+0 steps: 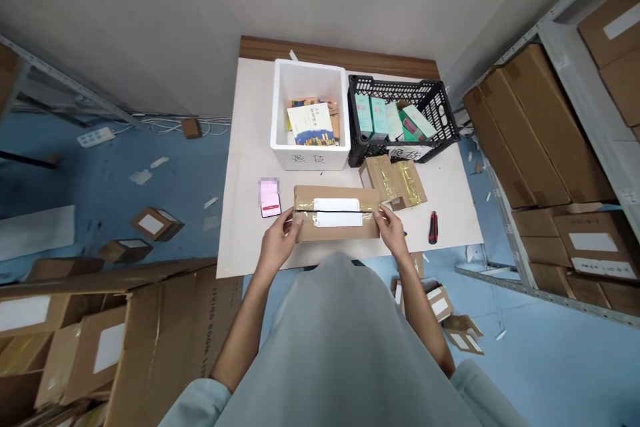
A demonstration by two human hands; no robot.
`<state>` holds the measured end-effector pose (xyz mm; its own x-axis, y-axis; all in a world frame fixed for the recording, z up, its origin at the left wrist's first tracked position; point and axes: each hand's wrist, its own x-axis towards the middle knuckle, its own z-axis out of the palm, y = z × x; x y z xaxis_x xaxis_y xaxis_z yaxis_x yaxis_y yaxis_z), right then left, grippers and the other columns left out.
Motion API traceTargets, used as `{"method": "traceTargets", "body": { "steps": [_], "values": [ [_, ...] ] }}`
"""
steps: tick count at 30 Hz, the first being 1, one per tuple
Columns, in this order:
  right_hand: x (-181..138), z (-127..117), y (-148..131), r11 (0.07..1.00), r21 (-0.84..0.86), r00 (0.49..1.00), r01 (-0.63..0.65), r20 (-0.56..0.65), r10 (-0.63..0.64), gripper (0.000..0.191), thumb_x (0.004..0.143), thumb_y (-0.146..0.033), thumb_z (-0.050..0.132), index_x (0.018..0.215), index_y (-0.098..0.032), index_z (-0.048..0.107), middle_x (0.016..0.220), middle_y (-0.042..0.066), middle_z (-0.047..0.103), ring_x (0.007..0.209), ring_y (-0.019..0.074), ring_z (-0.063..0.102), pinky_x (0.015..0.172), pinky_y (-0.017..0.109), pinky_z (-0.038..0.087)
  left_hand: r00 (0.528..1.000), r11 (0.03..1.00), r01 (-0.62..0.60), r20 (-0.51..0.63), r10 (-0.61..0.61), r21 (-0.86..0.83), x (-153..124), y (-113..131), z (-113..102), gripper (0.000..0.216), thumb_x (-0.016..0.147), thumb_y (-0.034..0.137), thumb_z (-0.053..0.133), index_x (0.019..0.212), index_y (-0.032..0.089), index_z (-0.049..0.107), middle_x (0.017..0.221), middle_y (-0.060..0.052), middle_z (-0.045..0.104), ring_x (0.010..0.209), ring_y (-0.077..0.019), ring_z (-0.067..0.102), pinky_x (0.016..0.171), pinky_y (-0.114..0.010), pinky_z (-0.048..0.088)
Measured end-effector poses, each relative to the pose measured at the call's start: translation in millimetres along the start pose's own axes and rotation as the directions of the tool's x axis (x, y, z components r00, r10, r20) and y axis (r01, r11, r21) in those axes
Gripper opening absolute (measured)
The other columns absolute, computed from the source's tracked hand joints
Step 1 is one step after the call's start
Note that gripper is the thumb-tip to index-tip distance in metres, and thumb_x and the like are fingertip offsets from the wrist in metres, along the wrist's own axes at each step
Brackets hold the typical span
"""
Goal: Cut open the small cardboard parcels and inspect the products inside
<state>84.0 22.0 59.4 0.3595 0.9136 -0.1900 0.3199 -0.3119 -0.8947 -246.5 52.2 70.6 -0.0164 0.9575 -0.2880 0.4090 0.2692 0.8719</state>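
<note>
A long cardboard box (337,233) lies at the front of the white table, its tape and white label split by a dark slit along the middle. My left hand (280,237) grips its left end and my right hand (391,230) its right end, thumbs on top. Behind its right end sit two smaller taped cardboard boxes (385,177). A red and black box cutter (433,227) rests to the right of my right hand. Left of the box lies a phone (271,200) with a lit pink screen.
A white foam box (310,159) with booklets and a black plastic crate (356,155) with teal boxes stand at the table's back. Shelves of cartons (545,127) flank the right. A big carton (170,327) full of boxes stands at left; opened boxes (463,333) litter the floor.
</note>
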Motion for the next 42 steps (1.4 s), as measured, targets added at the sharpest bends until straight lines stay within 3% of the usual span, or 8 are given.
{"method": "traceTargets", "body": {
  "steps": [7, 12, 15, 25, 30, 33, 37, 42],
  "values": [
    [-73, -40, -48, 0.995, 0.088, 0.981, 0.052, -0.192, -0.034, 0.063, 0.105, -0.067, 0.069, 0.148, -0.022, 0.077, 0.145, 0.013, 0.081, 0.132, 0.0322, 0.079, 0.114, 0.045, 0.065, 0.985, 0.985, -0.153, 0.064, 0.158, -0.082, -20, 66, -22, 0.062, 0.105, 0.067, 0.071, 0.15, 0.025, 0.073, 0.156, -0.014, 0.074, 0.139, -0.0328, 0.073, 0.122, -0.049, 0.059],
    [-118, -68, -38, 0.997, 0.071, 0.93, -0.004, -0.366, 0.03, 0.062, 0.109, -0.065, 0.066, 0.154, -0.024, 0.074, 0.149, 0.013, 0.079, 0.139, 0.0341, 0.075, 0.117, 0.048, 0.063, 0.934, 0.965, -0.248, 0.242, 0.261, -0.085, -11, 82, 17, 0.063, 0.105, 0.066, 0.07, 0.152, 0.025, 0.07, 0.154, -0.015, 0.072, 0.136, -0.0313, 0.075, 0.122, -0.048, 0.06],
    [-143, -85, -23, 0.996, 0.049, 0.852, -0.068, -0.516, 0.084, 0.066, 0.109, -0.068, 0.063, 0.154, -0.021, 0.074, 0.146, 0.017, 0.08, 0.135, 0.0365, 0.077, 0.115, 0.051, 0.063, 0.868, 0.944, -0.317, 0.373, 0.329, -0.094, -9, 96, 53, 0.06, 0.106, 0.065, 0.069, 0.15, 0.024, 0.071, 0.15, -0.015, 0.071, 0.132, -0.0299, 0.076, 0.12, -0.047, 0.062],
    [-239, -187, 33, 0.93, 0.049, 0.443, -0.365, -0.869, 0.22, 0.074, 0.108, -0.069, 0.057, 0.158, -0.017, 0.07, 0.132, 0.021, 0.084, 0.109, 0.0345, 0.082, 0.099, 0.049, 0.065, 0.474, 0.822, -0.545, 0.747, 0.466, -0.166, -50, 187, 220, 0.046, 0.107, 0.046, 0.068, 0.147, 0.025, 0.075, 0.152, -0.015, 0.072, 0.128, -0.0294, 0.075, 0.097, -0.04, 0.069],
    [-285, -243, 77, 0.883, 0.069, 0.151, -0.465, -0.976, 0.156, 0.093, 0.105, -0.075, 0.057, 0.171, -0.011, 0.053, 0.154, 0.029, 0.069, 0.137, 0.0416, 0.072, 0.112, 0.058, 0.061, 0.187, 0.751, -0.569, 0.837, 0.514, -0.334, -100, 220, 314, 0.057, 0.11, 0.042, 0.064, 0.163, 0.023, 0.062, 0.171, -0.017, 0.059, 0.155, -0.034, 0.062, 0.122, -0.05, 0.06],
    [-298, -266, 104, 0.832, 0.021, 0.043, -0.554, -0.998, 0.053, 0.097, 0.103, -0.079, 0.058, 0.172, -0.01, 0.051, 0.169, 0.032, 0.055, 0.158, 0.0468, 0.055, 0.122, 0.066, 0.052, 0.11, 0.688, -0.623, 0.829, 0.549, -0.373, -120, 231, 345, 0.063, 0.111, 0.042, 0.064, 0.171, 0.024, 0.053, 0.184, -0.014, 0.044, 0.171, -0.0323, 0.044, 0.139, -0.052, 0.044],
    [-281, -284, 131, 0.842, -0.012, 0.169, -0.539, -0.981, 0.094, 0.082, 0.105, -0.078, 0.054, 0.158, -0.016, 0.065, 0.154, 0.027, 0.068, 0.145, 0.0432, 0.065, 0.115, 0.064, 0.057, 0.138, 0.676, -0.675, 0.849, 0.509, -0.296, -118, 228, 353, 0.059, 0.113, 0.042, 0.061, 0.168, 0.022, 0.055, 0.179, -0.015, 0.052, 0.168, -0.0299, 0.049, 0.141, -0.052, 0.041],
    [-205, -283, 138, 0.901, -0.107, 0.47, -0.419, -0.875, 0.115, 0.069, 0.108, -0.068, 0.055, 0.149, -0.015, 0.071, 0.149, 0.025, 0.072, 0.14, 0.0406, 0.069, 0.115, 0.062, 0.058, 0.314, 0.754, -0.644, 0.855, 0.413, -0.128, -94, 201, 334, 0.052, 0.112, 0.04, 0.063, 0.161, 0.022, 0.062, 0.168, -0.015, 0.064, 0.159, -0.0315, 0.059, 0.136, -0.053, 0.048]
  ]
}}
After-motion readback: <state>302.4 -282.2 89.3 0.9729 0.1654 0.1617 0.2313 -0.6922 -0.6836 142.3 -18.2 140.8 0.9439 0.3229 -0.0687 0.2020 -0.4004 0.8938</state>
